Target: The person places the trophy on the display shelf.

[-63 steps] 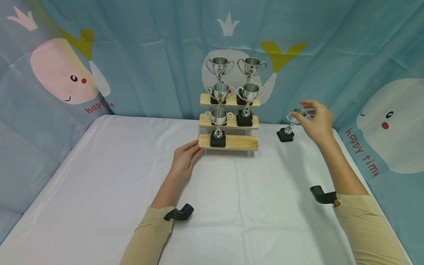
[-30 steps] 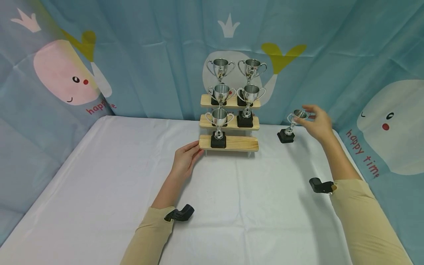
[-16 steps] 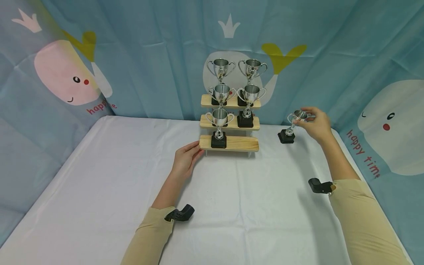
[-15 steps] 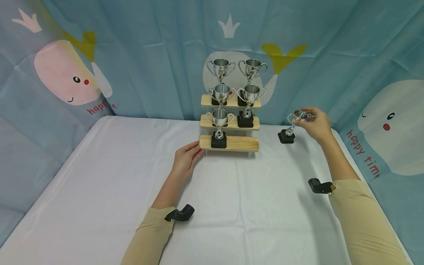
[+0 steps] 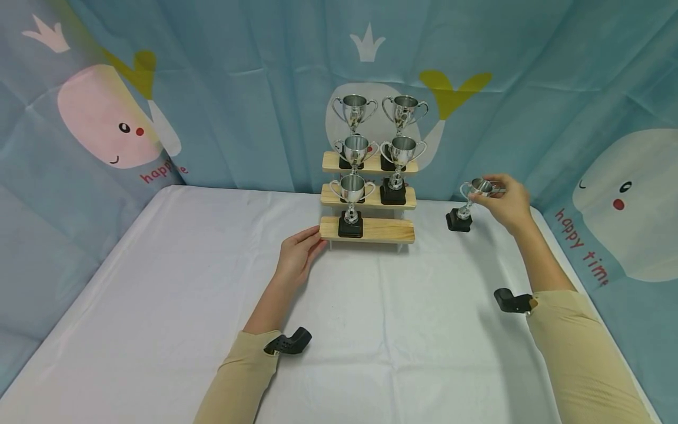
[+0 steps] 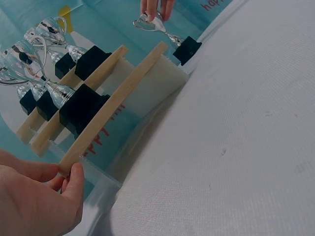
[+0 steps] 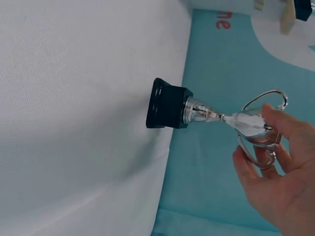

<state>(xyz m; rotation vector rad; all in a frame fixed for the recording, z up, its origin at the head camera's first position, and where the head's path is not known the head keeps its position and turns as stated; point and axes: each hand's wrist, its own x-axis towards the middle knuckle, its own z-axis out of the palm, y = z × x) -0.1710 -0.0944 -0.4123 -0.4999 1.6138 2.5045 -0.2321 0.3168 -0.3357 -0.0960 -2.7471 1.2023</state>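
Observation:
My left hand (image 5: 295, 256) pinches the left end of the bottom wooden shelf (image 5: 386, 231) between thumb and fingers. It belongs to a three-tier stand with clear supports. A silver trophy cup (image 5: 351, 222) on a black base stands at that shelf's left; the right part is bare. Off to the right, my right hand (image 5: 507, 203) grips the bowl of another two-handled silver trophy cup (image 5: 459, 221), thumb on one side and fingers on the other. This cup tilts slightly. In the right wrist view its black base (image 7: 170, 104) is near the cloth; I cannot tell whether they touch.
Two trophy cups stand on the middle shelf, the right cup (image 5: 393, 191) showing most fully. Two more, including the back left cup (image 5: 354, 109), occupy the top shelf. A white cloth (image 5: 222, 265) covers the table. Blue printed curtain (image 5: 238, 118) hangs behind and at both sides.
My right hand's fingers and thumb, spread around the trophy cup's bowl earlier, have closed onto it. The cup has barely shifted. My left hand keeps its pinch on the shelf.

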